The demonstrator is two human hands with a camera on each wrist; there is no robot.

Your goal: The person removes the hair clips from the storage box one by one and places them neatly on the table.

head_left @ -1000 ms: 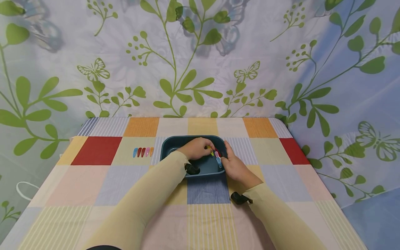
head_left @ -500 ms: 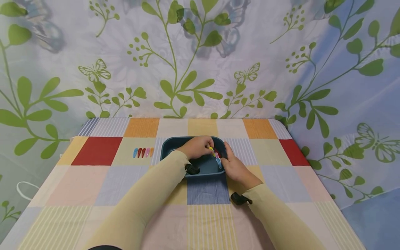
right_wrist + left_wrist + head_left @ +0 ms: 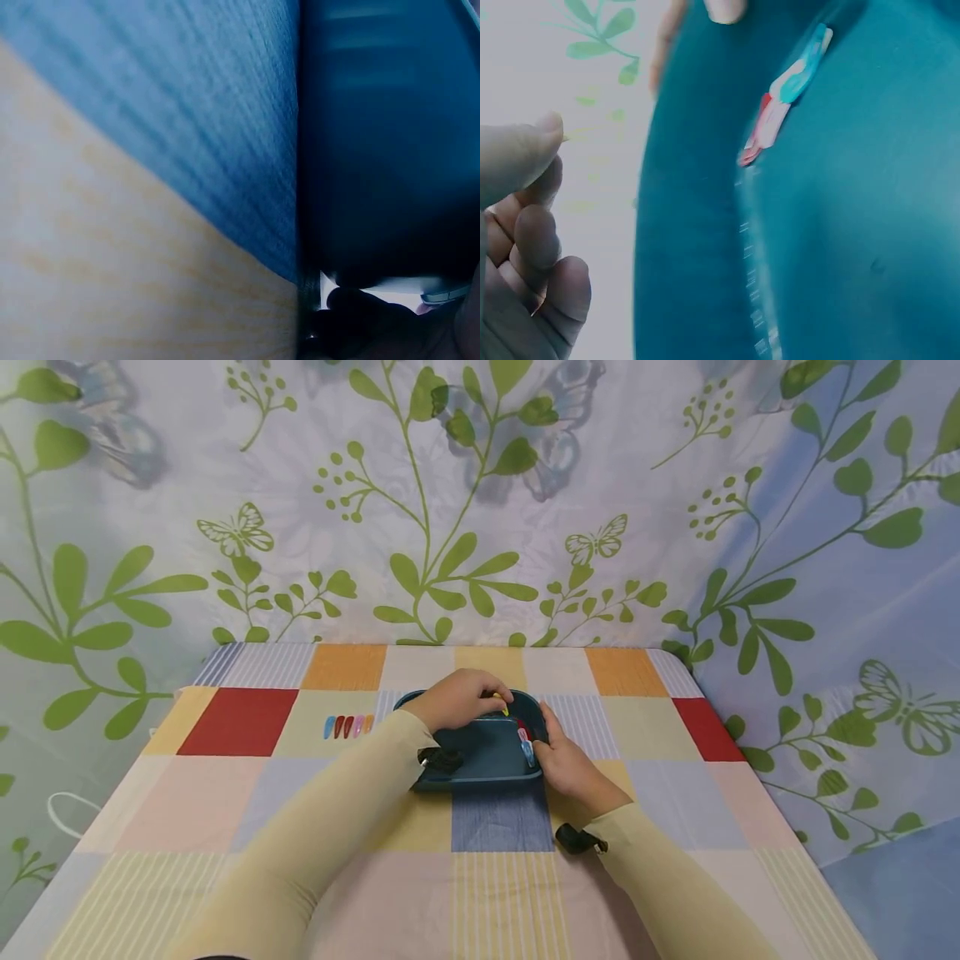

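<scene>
A yellow hair clip (image 3: 501,702) is pinched in the fingertips of my left hand (image 3: 463,700), above the far part of a dark teal plastic tray (image 3: 480,785). In the left wrist view the thumb and curled fingers (image 3: 536,236) show beside the tray wall; the clip itself is barely visible there. My right hand (image 3: 572,772) grips the tray's right wall, with the thumb over the rim. Near that thumb, inside the tray, lie a blue clip (image 3: 801,75), a pink clip (image 3: 771,124) and a red clip (image 3: 748,150), close together.
Left of the tray, a row of clips lies on the patchwork cloth: a blue clip (image 3: 329,727), two dark red clips (image 3: 348,727), a pink clip (image 3: 358,724) and an orange clip (image 3: 368,723). A leaf-patterned curtain (image 3: 480,527) hangs behind the table. A white cord (image 3: 63,818) shows at the left.
My left hand has lifted the yellow clip away from the other clips, up and slightly left. The right hand stays at the tray's right side.
</scene>
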